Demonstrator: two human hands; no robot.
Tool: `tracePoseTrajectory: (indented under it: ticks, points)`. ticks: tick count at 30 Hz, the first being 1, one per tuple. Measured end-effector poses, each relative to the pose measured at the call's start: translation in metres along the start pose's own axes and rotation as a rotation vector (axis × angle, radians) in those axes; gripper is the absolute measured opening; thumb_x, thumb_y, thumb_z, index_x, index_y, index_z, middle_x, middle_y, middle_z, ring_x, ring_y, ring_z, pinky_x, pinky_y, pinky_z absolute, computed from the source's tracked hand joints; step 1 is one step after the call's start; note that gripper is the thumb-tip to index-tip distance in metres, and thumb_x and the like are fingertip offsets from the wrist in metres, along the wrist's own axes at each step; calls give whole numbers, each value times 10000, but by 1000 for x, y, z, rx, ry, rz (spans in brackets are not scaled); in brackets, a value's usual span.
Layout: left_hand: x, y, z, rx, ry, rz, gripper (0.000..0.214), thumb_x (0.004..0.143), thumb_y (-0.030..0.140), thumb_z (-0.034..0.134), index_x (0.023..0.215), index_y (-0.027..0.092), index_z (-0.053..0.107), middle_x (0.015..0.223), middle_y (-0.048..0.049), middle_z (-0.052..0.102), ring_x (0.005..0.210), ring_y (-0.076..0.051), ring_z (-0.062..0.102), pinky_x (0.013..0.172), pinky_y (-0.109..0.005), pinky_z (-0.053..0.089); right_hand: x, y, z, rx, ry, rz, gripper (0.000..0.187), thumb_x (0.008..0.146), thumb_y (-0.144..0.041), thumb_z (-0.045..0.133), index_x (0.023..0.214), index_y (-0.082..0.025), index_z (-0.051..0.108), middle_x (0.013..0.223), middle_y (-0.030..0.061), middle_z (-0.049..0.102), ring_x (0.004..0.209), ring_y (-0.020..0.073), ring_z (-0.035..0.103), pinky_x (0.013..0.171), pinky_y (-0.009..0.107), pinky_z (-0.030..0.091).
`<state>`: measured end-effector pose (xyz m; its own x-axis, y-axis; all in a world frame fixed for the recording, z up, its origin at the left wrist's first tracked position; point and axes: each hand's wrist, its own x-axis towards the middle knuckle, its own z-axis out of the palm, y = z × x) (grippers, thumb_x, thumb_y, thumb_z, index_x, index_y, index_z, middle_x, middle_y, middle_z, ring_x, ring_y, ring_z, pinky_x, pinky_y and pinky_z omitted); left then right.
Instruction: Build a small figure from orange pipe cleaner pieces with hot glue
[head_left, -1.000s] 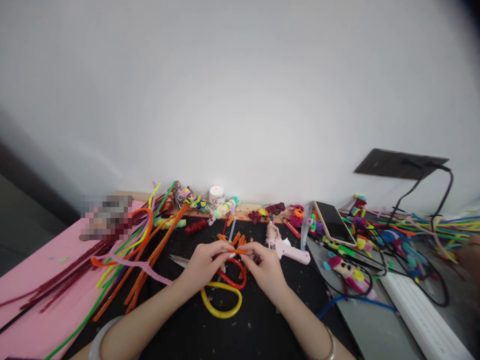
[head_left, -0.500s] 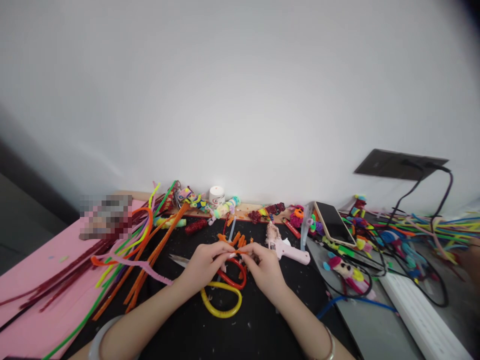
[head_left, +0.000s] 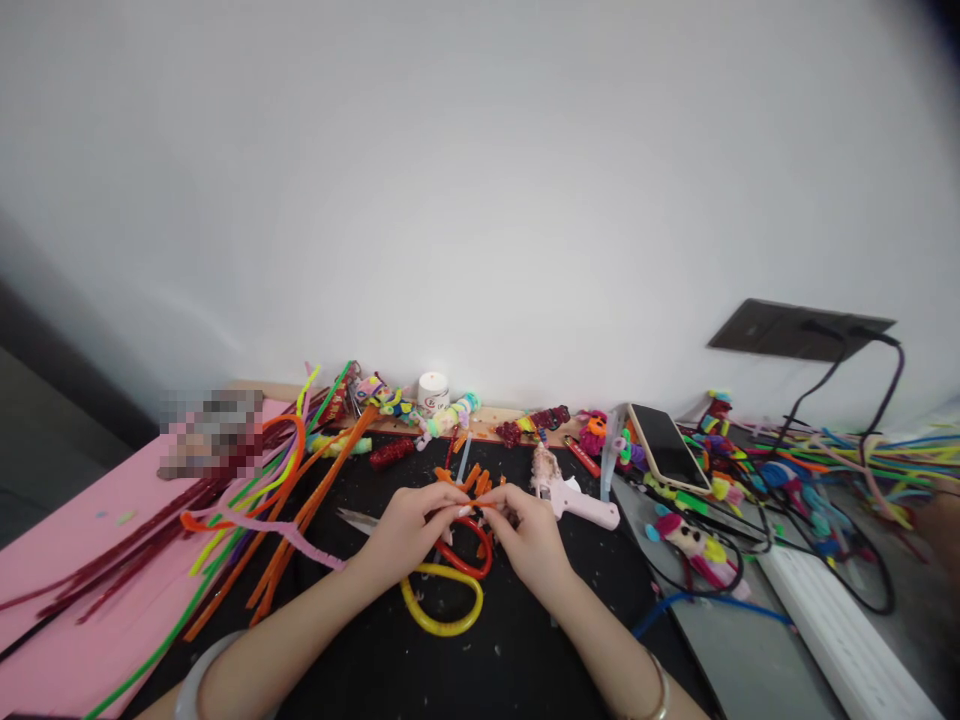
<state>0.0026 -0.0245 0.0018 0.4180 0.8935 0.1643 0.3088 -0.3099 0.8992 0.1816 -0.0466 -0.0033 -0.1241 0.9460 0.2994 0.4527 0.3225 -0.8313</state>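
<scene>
My left hand (head_left: 420, 522) and my right hand (head_left: 523, 522) meet over the black mat (head_left: 525, 640), fingertips pinched close together. Between them runs a short orange pipe cleaner piece (head_left: 480, 503), mostly covered by the fingers. Under the hands lie scissors with one red and one yellow handle (head_left: 444, 630); their blade tips point left past my left wrist. Just behind the fingers is a small pile of cut orange pipe cleaner pieces (head_left: 480, 478). A pink glue gun (head_left: 589, 507) rests to the right of my right hand.
Long pipe cleaners (head_left: 150, 530) spread over a pink surface (head_left: 45, 610) at left. Finished-looking fuzzy figures (head_left: 694, 545), a phone (head_left: 670, 450) and a white power strip (head_left: 847, 635) lie at right. A white bottle (head_left: 433, 395) stands by the wall. Another person's blurred hand (head_left: 943, 520) shows at the right edge.
</scene>
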Motion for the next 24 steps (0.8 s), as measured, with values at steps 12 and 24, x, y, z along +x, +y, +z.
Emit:
tracePoseTrajectory:
  ticks: [12, 24]
  points:
    - [0, -2, 1, -59, 9, -20, 137, 842, 249, 536, 880, 140, 611, 686, 0, 625, 476, -93, 561, 507, -202, 451, 1, 2, 1, 58, 23, 24, 126, 786, -163, 535, 873, -178, 626, 625, -24, 562, 505, 106, 519, 498, 210, 427]
    - [-1, -2, 0, -15, -1, -8, 187, 848, 269, 537, 791, 137, 655, 593, 14, 593, 450, -91, 542, 507, -192, 434, 0, 3, 1, 79, 4, 34, 67, 793, -168, 550, 817, -183, 610, 617, -22, 573, 512, 111, 518, 493, 211, 417]
